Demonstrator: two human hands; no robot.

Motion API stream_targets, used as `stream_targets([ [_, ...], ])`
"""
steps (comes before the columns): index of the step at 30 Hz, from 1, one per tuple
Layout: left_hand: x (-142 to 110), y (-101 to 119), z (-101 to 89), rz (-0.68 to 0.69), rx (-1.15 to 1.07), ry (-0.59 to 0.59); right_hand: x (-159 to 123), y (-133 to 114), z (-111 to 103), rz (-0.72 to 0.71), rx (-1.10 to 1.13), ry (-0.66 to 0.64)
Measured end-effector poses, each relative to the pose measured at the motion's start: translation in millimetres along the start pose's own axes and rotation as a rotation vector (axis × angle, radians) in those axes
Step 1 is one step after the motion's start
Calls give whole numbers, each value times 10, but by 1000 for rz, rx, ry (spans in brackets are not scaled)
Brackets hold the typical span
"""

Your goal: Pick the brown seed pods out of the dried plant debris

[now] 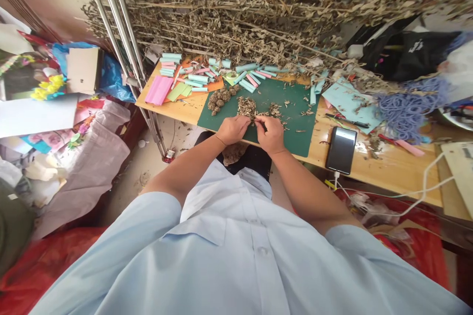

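Note:
At the near edge of a green cutting mat [295, 133], my left hand [233, 129] and my right hand [272, 135] meet with fingertips pinched close together. Bits of dried leaf show between and just beyond the fingers; the exact grip is partly hidden. A small heap of dried leaves [246, 106] lies right past my left fingertips, and a smaller crumbled pile [274, 109] is beyond my right hand. Brown rolled leaf balls [218, 101] are clustered on the mat's left side. Loose leaf scraps are scattered to the right.
Long dried leafy stalks [229, 19] cover the back of the table. Coloured paper rolls [199, 78] and pink paper [158, 90] lie at left. Rightward are a phone [342, 150] on a cable, a pen [347, 120] and blue yarn [410, 106]. Metal poles [123, 24] rise at left.

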State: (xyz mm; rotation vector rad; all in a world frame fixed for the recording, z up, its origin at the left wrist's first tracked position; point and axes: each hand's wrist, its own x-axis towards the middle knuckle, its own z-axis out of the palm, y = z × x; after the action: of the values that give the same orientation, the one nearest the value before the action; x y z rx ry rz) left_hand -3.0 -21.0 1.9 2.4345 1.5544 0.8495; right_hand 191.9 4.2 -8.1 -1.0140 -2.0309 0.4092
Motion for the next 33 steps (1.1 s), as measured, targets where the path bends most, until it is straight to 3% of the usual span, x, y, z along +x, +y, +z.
stream_targets([
  [16,-32,20,-89,80,-40,29,33,-11,23,-17,-92,-11],
  [23,-19,24,-167,453,-82,-241,40,-36,20,-16,-134,-10],
  [27,20,-15,-170,544,-45,-401,41,-43,20,9,-117,-7],
  [29,22,-31,-159,558,-35,-397,41,-42,19,21,-112,-15],
  [33,-15,-56,-116,584,-30,-264,40,-41,12,26,-112,-38],
])
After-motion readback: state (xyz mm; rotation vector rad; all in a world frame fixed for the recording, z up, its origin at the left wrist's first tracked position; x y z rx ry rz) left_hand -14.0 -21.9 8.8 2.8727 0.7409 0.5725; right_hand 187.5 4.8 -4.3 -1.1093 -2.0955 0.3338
